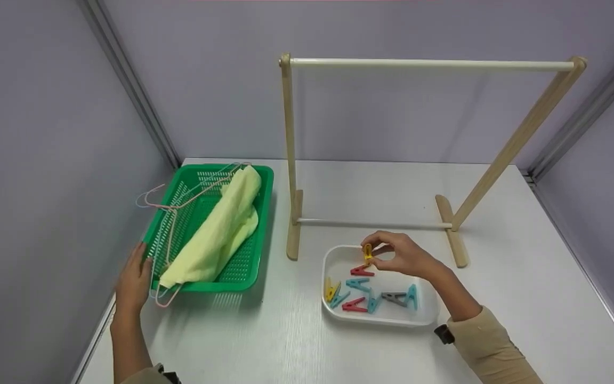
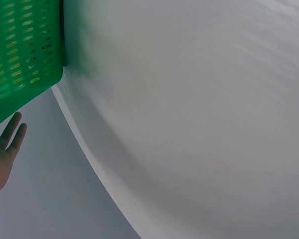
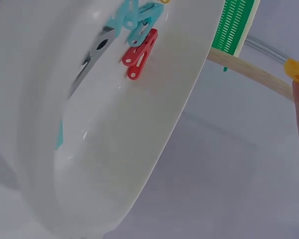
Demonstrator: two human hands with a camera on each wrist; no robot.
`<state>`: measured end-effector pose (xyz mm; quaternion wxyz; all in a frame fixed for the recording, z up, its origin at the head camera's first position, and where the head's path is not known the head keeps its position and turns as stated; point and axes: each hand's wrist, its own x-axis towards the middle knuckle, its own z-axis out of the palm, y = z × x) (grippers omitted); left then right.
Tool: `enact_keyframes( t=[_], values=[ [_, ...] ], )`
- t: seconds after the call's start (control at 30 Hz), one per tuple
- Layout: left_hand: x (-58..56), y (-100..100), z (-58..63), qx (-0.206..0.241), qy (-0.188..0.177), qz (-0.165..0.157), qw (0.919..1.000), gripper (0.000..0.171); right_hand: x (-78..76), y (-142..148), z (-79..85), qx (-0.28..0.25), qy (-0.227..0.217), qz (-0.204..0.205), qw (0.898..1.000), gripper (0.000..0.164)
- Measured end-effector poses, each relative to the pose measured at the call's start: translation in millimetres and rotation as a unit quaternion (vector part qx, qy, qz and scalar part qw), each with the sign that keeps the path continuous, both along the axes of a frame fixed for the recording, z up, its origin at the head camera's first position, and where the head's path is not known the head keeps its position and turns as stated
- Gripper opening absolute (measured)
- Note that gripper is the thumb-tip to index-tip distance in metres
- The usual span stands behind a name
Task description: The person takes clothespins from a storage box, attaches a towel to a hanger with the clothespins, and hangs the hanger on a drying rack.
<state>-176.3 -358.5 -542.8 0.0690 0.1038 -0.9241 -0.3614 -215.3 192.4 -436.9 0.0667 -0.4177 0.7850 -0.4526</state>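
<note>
My right hand [image 1: 403, 256] pinches a yellow clothespin [image 1: 368, 253] between thumb and fingertips, above the far side of a white tub [image 1: 381, 319]. In the right wrist view the yellow clothespin [image 3: 296, 72] shows at the edge of the frame. Red, blue, grey and yellow clothespins [image 1: 358, 284] lie in the tub. My left hand [image 1: 134, 282] is at the near left side of a green basket [image 1: 261, 229]; in the left wrist view its fingers [image 2: 10, 132] are extended beside the rim. A light yellow cloth [image 1: 216, 229] lies in the basket with thin wire hangers [image 1: 195, 198].
Behind the tub stands a wooden rack with a white top bar [image 1: 429, 64], a lower bar [image 1: 371, 223] and wooden feet [image 1: 292, 240]. The white table [image 1: 285, 341] meets pale partition walls [image 1: 221, 80] at the back and sides. Some hanger ends stick out over the basket's rim.
</note>
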Motion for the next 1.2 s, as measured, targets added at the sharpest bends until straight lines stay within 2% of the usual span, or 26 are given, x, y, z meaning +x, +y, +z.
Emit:
enact_keyframes(
  t=[0.3, 0.6, 0.9, 1.13, 1.2],
  values=[
    [0.7, 1.6, 1.0, 0.004, 0.005, 0.001, 1.0000, 0.053, -0.3, 6.3, -0.1, -0.021, -0.014, 0.000, 1.000, 0.026],
    [1.4, 1.4, 2.3, -0.002, -0.010, 0.001, 0.9999, 0.053, -0.2, 12.0, -3.2, -0.041, -0.006, 0.003, 0.999, 0.028],
    [0.2, 0.9, 3.1, -0.006, -0.018, -0.003, 0.9998, 0.054, 0.2, 16.9, -5.6, -0.062, -0.027, 0.000, 0.998, 0.028],
    [-0.7, 0.6, 5.1, -0.023, -0.018, -0.007, 0.9995, 0.053, 2.1, 21.6, -7.6, -0.065, -0.026, -0.007, 0.998, 0.029],
    [-0.5, 1.9, 6.2, -0.033, -0.018, 0.002, 0.9993, 0.053, 2.4, 23.4, -8.4, -0.067, -0.024, -0.007, 0.997, 0.029]
  ],
)
